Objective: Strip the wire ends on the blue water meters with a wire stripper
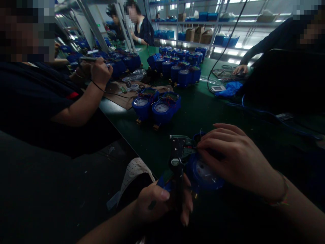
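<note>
My left hand (162, 200) is closed around the handles of a wire stripper (176, 159), black with blue grips, its head pointing up and its jaws facing right. Right at those jaws, the fingertips of my right hand (228, 152) are pinched on a thin wire, mostly hidden by the fingers. Beneath both hands lies a blue water meter (205, 174) with a round clear dial. Part of its housing is covered by my right hand, and a brass fitting (196, 195) shows at its lower edge.
Two more blue water meters (162, 113) with exposed wires stand ahead on the green table (198, 112). Farther back are several others (184, 78). A co-worker's hand (101, 73) holds a tool at left; another person's hand (240, 69) rests at right. A blue bag (232, 88) and cables lie nearby.
</note>
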{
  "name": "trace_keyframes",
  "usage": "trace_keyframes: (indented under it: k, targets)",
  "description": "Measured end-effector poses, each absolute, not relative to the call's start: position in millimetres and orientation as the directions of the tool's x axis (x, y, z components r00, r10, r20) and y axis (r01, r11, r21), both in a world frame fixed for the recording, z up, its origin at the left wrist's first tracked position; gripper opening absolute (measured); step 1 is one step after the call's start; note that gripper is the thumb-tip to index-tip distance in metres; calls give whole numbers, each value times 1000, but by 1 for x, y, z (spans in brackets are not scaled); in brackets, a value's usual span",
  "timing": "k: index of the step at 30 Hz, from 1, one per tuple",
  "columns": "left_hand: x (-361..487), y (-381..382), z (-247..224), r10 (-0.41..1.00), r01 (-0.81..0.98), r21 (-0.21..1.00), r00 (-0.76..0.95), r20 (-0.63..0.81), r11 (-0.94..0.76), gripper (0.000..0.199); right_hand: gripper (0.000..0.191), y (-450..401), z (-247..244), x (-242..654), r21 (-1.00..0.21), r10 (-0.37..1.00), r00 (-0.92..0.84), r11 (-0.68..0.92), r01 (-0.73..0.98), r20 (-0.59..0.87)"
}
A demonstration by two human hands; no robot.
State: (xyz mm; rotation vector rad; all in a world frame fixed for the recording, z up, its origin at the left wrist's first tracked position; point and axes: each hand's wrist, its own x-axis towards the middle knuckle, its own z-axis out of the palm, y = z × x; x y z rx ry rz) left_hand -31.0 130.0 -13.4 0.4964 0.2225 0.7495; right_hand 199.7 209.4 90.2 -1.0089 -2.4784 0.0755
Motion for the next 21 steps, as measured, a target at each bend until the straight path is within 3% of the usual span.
trace_keyframes:
  k: [21]
  targets:
    - [-40, 131, -11, 668, -535, 553, 742, -54, 639, 44, 14, 204, 98, 208, -194, 684, -644, 722, 664, 344]
